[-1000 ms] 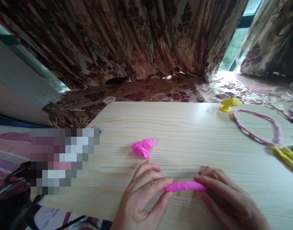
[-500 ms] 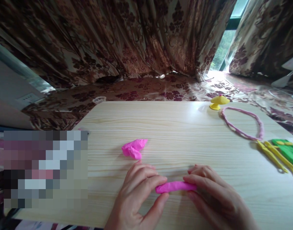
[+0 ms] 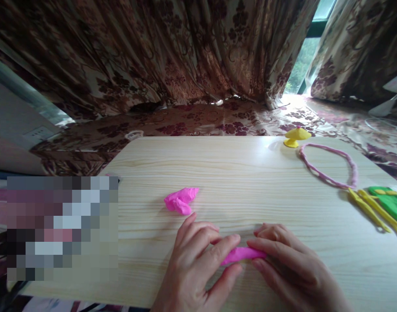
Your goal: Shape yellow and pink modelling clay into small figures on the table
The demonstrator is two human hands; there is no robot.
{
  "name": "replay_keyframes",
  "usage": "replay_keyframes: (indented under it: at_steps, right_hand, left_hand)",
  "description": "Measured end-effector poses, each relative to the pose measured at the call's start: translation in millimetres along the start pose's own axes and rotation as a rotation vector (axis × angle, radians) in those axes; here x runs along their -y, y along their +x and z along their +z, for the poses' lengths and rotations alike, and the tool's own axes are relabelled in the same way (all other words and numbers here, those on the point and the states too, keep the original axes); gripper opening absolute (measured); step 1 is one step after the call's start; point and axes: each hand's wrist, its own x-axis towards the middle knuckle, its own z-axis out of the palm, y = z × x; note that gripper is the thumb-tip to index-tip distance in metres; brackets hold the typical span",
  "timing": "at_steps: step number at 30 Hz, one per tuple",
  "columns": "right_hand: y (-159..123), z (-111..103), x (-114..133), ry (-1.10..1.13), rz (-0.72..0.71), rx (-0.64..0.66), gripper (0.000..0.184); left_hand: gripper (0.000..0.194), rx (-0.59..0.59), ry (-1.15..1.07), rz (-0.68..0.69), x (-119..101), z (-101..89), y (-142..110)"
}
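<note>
A pink modelling clay roll lies crosswise near the front of the table, between my two hands. My left hand is around its left end. The index finger covers that end and the thumb is in front of it. My right hand pinches the right end between thumb and fingers. Beyond my left fingertips rests a crumpled pink clay lump with a folded-over piece at its front.
To the right are a braided pink clay loop, yellow clay tools or strips and a green clay piece. A yellow clay shape on a stand sits at the back edge. A blurred patch hides the table's left side.
My left hand has slid right along the clay roll, so its index finger now covers the left end. My right hand stays almost where it was.
</note>
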Motion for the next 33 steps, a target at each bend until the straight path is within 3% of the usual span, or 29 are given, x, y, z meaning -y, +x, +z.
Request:
replay_keyframes:
  at_steps: [12, 17, 24, 28, 33]
  right_hand:
    - [2.6, -1.2, 2.9, 0.027, -0.008, 0.008, 0.031]
    - [3.7, -2.8, 7.9, 0.006, 0.008, -0.048, 0.040]
    - [4.8, -4.3, 8.7, 0.016, 0.015, -0.042, 0.031]
    - [4.1, -4.8, 10.9, 0.010, 0.011, -0.070, 0.036]
    - [4.4, -5.7, 9.7, -0.020, 0.006, -0.039, 0.027]
  left_hand:
    - [0.031, 0.019, -0.058, -0.012, 0.2, 0.4, -0.2]
    - [0.027, 0.001, -0.079, -0.050, -1.2, 0.9, -1.0]
    - [0.027, 0.004, -0.074, -0.021, -1.1, -0.1, 0.0]
    - [0.023, 0.018, -0.074, -0.044, -2.7, 0.7, 0.4]
    - [0.019, 0.059, -0.122, -0.114, -5.2, 0.8, -0.3]
